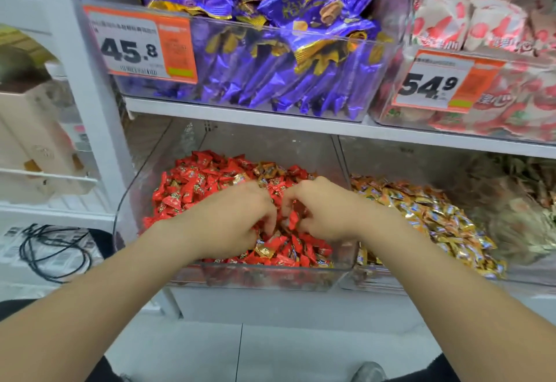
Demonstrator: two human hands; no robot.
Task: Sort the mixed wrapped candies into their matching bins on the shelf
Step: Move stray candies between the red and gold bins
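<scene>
My left hand [231, 216] and right hand [325, 213] dig into the red candies [192, 186] in the bin [264, 279], fingers curled. I cannot tell whether either grips any.

An orange and white price tag [140, 47] says 45.8. A second price tag [436, 82], far to its right, says 54.9. On the left side, tan boxes [33, 128] stand behind a white rail [48, 177]. Lower down, a black cord [54, 250] lies in loops on something white and blurry. The floor [270, 348] at the bottom has pale tiles. The tip of a grey shoe [368, 372] rests on it.
</scene>
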